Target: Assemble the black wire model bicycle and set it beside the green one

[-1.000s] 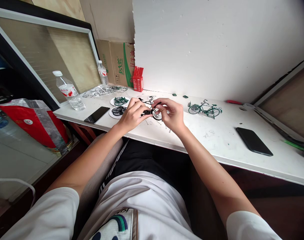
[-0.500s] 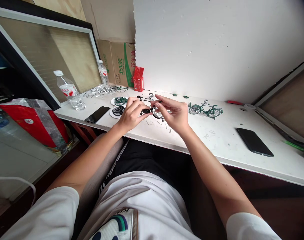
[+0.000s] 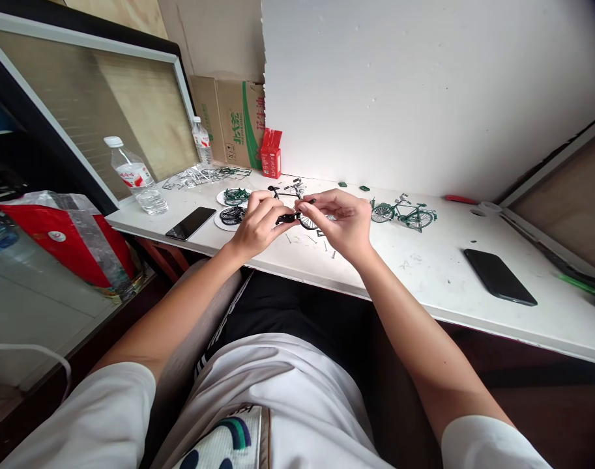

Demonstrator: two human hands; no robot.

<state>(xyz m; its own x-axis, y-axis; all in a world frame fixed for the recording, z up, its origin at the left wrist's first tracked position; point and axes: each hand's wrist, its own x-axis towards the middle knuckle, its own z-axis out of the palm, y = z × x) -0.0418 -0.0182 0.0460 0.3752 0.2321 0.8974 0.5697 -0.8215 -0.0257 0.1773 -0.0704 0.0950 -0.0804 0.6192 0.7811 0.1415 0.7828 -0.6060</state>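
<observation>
My left hand (image 3: 262,225) is closed on a small black model-bicycle part (image 3: 288,218) held above the white table. My right hand (image 3: 343,218) is pinched with thumb and forefinger at the right end of that part; what lies between its fingertips is mostly hidden. Just behind the hands stands a black model bicycle frame (image 3: 288,193) with handlebars, and a spoked wheel (image 3: 307,223) shows between the hands. Left of my left hand, one white plate (image 3: 219,223) holds black bicycle parts and another (image 3: 221,197) holds green ones.
A finished-looking green model bicycle (image 3: 403,213) stands to the right. Phones lie at left (image 3: 191,223) and right (image 3: 500,277). Thin loose pieces (image 3: 313,240) lie near the front of the table (image 3: 405,286). Water bottles (image 3: 138,179), a red box (image 3: 271,154) and sprue frames (image 3: 229,173) sit at the left.
The forefinger of my right hand has drawn down and back to the right, closer to the thumb. More of the black bicycle frame shows behind it. My left hand is nearly still.
</observation>
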